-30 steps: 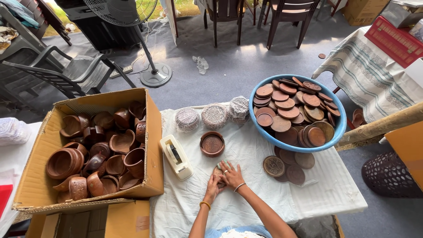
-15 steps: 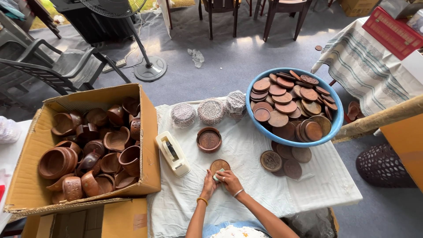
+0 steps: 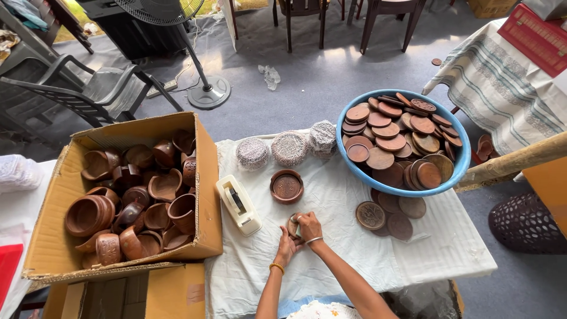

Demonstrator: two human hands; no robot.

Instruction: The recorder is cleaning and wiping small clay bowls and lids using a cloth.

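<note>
Both my hands meet over the white cloth (image 3: 331,260) near the table's front. My right hand (image 3: 309,226) covers a small round brown wooden piece (image 3: 292,227), and my left hand (image 3: 287,248) touches it from below. Most of the piece is hidden by my fingers. Just beyond lies a round brown wooden dish (image 3: 287,186). A cream tape dispenser (image 3: 238,204) rests to the left of my hands.
A blue bowl (image 3: 458,171) of several wooden discs sits at the back right, with loose discs (image 3: 387,214) in front. A cardboard box (image 3: 201,153) of wooden cups stands left. Three mesh-wrapped bundles (image 3: 288,147) line the far edge. Chairs and a fan stand (image 3: 208,94) are beyond.
My hands have shifted slightly on the cloth, and the small wooden piece is now tilted on edge and mostly covered by my right hand.
</note>
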